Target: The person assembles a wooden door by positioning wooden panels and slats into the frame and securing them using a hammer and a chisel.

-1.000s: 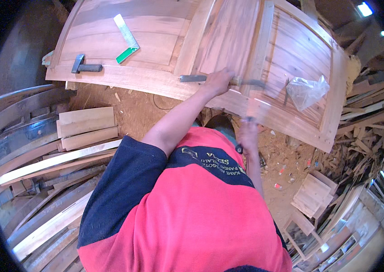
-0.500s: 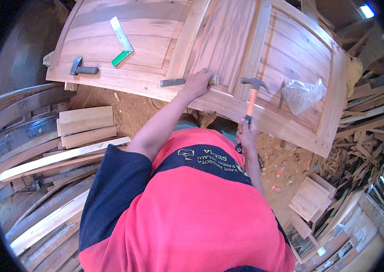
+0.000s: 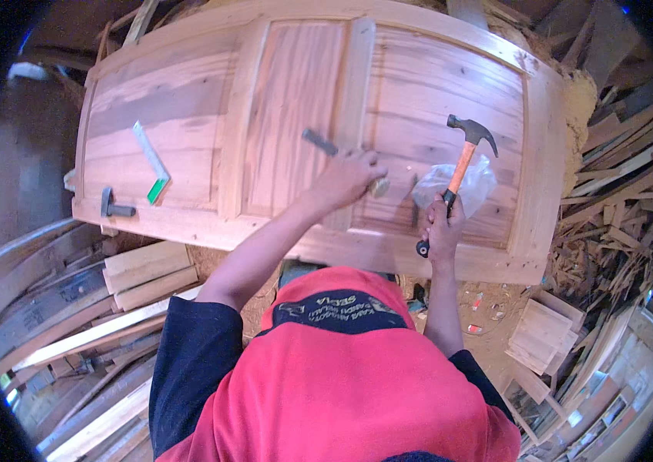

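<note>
My left hand (image 3: pixel 345 177) grips a chisel (image 3: pixel 318 141) over the middle of the panelled wooden door (image 3: pixel 303 77); the dark blade points up-left and a pale handle end shows past my fingers. My right hand (image 3: pixel 442 227) is closed on a claw hammer (image 3: pixel 466 162) with an orange-and-black handle, held over the right panel. Beneath the hammer lies a clear plastic bag (image 3: pixel 476 185), beside a thin dark tool (image 3: pixel 416 206). On the left panel lie a metal square (image 3: pixel 149 154) with a green stock and, near the front edge, a small dark hammer (image 3: pixel 118 209).
Loose boards (image 3: pixel 87 331) are stacked along the left. Heaped offcuts (image 3: pixel 623 177) crowd the right. Pale wooden pieces (image 3: pixel 542 339) lie low at the right on the dirt floor (image 3: pixel 488 308), which is littered with shavings.
My view has shifted, showing more of the door. Both hands have moved farther out over it, the chisel up toward the middle panels, the hammer higher over the right panel.
</note>
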Demonstrator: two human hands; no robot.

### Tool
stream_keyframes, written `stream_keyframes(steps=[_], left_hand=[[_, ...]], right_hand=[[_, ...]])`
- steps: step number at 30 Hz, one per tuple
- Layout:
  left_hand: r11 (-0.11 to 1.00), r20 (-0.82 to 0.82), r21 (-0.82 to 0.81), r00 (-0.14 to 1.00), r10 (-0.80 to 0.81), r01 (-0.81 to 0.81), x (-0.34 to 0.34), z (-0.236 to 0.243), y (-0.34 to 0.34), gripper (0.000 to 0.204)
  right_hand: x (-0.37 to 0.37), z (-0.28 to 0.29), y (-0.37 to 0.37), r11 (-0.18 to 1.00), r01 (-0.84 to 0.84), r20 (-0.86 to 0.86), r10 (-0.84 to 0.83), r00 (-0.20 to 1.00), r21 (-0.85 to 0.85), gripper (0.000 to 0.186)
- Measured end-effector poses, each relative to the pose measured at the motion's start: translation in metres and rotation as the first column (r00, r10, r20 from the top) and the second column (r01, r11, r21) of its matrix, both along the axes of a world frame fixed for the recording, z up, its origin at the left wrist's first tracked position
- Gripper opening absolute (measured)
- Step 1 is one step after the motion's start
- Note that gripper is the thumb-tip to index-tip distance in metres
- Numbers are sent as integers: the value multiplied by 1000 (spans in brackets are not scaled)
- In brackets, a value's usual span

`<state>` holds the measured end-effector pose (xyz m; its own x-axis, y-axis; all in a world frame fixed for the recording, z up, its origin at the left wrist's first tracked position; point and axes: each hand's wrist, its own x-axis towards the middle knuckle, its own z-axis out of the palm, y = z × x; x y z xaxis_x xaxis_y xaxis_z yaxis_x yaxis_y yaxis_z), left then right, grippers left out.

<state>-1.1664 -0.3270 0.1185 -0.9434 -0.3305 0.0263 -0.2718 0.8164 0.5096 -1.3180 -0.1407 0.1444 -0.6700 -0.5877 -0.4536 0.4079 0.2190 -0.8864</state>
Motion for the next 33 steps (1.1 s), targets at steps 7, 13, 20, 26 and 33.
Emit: stream_keyframes(steps=[7, 13, 20, 26, 33], left_hand=[[983, -170, -184, 986, -2, -29, -178, -33, -134, 25], [978, -231, -191, 972, 35, -80, -264, -59, -211, 36], [982, -39, -186, 999, -14, 7, -299, -83, -254, 38], [981, -50, -190, 998, 35, -44, -309, -88, -254, 37], [975, -11, -214, 998, 55, -56, -320, -82, -255, 37]], right_hand=[[-102, -4, -50, 997, -3, 76, 9, 997, -73, 12], [-154, -13, -78, 998, -6, 82, 12, 997, -69, 12], [-177, -37, -99, 997, 40, 129, -32, 991, -62, 15], [-175, -51, -125, 942, 313, 192, -287, 939, -123, 14], [-113, -130, -195, 970, 189, -184, -216, 959, -155, 15]])
